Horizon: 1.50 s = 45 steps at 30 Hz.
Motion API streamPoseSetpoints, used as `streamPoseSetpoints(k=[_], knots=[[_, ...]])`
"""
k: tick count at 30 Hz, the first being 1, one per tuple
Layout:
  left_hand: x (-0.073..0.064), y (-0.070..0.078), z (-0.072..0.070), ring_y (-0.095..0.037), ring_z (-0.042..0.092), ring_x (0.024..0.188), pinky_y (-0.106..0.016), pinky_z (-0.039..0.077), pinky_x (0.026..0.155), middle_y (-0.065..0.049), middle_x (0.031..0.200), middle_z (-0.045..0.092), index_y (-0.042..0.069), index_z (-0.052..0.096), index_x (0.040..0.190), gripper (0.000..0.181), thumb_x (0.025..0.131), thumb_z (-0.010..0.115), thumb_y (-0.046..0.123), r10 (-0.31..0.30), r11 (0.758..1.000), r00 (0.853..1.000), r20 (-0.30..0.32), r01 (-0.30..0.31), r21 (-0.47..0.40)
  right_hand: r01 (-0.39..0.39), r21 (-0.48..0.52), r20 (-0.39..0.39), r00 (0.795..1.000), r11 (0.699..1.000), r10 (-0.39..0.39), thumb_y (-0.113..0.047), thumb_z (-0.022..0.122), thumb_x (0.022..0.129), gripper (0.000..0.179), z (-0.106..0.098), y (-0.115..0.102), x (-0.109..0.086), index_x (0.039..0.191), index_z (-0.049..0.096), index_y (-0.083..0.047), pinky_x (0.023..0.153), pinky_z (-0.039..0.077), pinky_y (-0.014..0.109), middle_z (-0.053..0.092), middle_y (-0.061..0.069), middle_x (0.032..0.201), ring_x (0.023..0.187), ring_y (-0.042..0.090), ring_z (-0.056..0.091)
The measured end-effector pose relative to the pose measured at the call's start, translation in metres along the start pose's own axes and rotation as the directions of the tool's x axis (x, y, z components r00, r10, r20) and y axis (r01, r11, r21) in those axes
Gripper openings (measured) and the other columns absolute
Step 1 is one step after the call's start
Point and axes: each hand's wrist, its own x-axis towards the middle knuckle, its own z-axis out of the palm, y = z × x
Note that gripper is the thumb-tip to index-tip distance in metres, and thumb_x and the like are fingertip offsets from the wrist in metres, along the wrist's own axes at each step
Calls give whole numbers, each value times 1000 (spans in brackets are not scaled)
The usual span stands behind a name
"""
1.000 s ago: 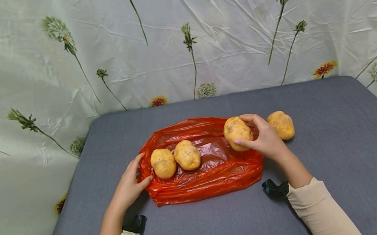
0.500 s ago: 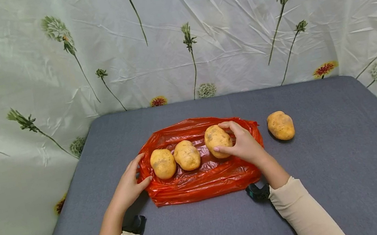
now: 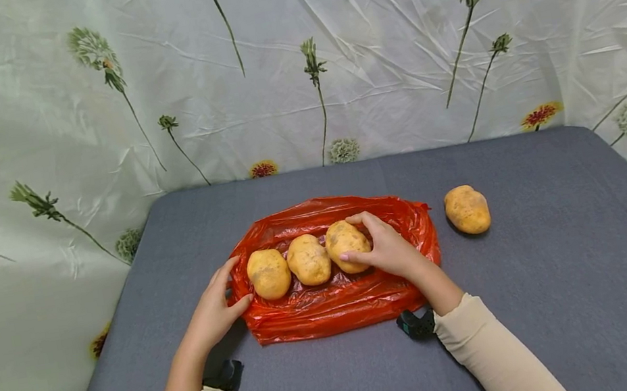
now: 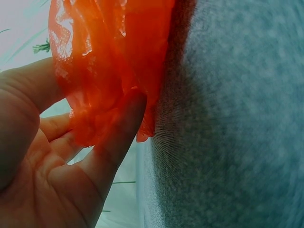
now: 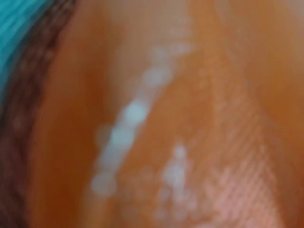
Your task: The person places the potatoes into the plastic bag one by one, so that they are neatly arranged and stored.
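A red plastic bag [image 3: 339, 318] lies flattened with its mouth facing up, and two potatoes [image 3: 269, 275] sit in its left half. My right hand [image 3: 386, 251] grips a third potato [image 3: 346, 245] between thumb and fingers, at the right of that pair and close against it. At the bag's left end, my left hand [image 3: 212, 314] holds the edge; the left wrist view has the red film [image 4: 107, 61] between thumb and fingers. A blurred red-orange surface fills most of the right wrist view, with no clear shapes.
Another potato [image 3: 467, 210] lies on the grey cloth-covered table [image 3: 573, 277], right of the bag. Behind the table hangs a pale curtain [image 3: 375, 42] printed with flowers. Dark wrist devices [image 3: 417, 324] sit under both wrists.
My right hand has carried its potato leftward across the bag, up to the other two. These two have shifted very slightly left in the last half second. The left hand stays put.
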Motion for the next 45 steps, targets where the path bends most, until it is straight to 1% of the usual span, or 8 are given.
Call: streamPoseSetpoints(k=[5,11,22,26,30,35,40,45], knots=[[0,1,-1,-38,35,118,-54,35,89,-24,134,33,3,28,138,70,79,67,7,1,1000,1000,-2,-1,2,-44,-9,45,998,999,44,-36,71,75,64,0,0,0,124,41,-8,85,42,42,45,13,124,106,24,48],[1,0,-1,-38,38,116,-52,37,89,-23,133,34,4,29,137,69,80,67,6,18,1000,1000,-10,-18,-3,-51,-16,65,997,999,52,-37,71,75,65,0,2,0,125,40,-8,87,41,42,45,13,124,107,24,47],[1,2,0,-38,37,116,-53,36,89,-23,133,33,4,29,137,69,80,66,6,6,1000,1000,-5,-6,-11,43,-40,26,999,998,-42,-37,66,80,64,-7,0,-1,131,40,-8,96,32,43,42,8,130,121,23,37],[2,2,0,-38,39,115,-53,37,88,-23,133,33,4,29,137,68,80,66,6,7,1000,1000,-4,-8,-14,101,-31,-14,995,994,-102,-32,63,83,60,-14,-2,-4,132,39,-6,97,31,45,42,10,131,123,24,35],[2,2,0,-38,39,115,-52,37,89,-23,133,33,4,28,137,69,80,66,6,10,1000,1000,-4,-11,-13,134,-43,-79,987,990,-137,-29,61,86,57,-26,-4,-10,133,40,-6,96,31,46,42,9,132,121,24,37],[2,1,0,-38,39,115,-52,37,89,-23,133,34,4,29,137,69,79,66,5,18,1000,1000,-7,-18,-12,173,-52,-185,966,984,-179,-19,63,84,54,-43,-2,-21,132,41,-7,95,33,45,42,8,132,120,23,39],[1,1,0,-38,38,116,-52,36,89,-23,133,33,5,28,137,69,80,66,6,8,1000,1000,-5,-8,-8,176,-82,-269,944,981,-192,-11,67,81,55,-60,3,-31,130,44,-6,94,33,46,45,10,129,117,26,41],[-1,0,0,-38,39,115,-53,37,88,-23,133,34,4,28,137,70,79,67,6,12,1000,1000,-6,-12,-5,156,-96,-305,936,983,-178,-7,68,79,56,-74,11,-40,129,44,-3,91,35,48,46,13,127,115,30,43]])
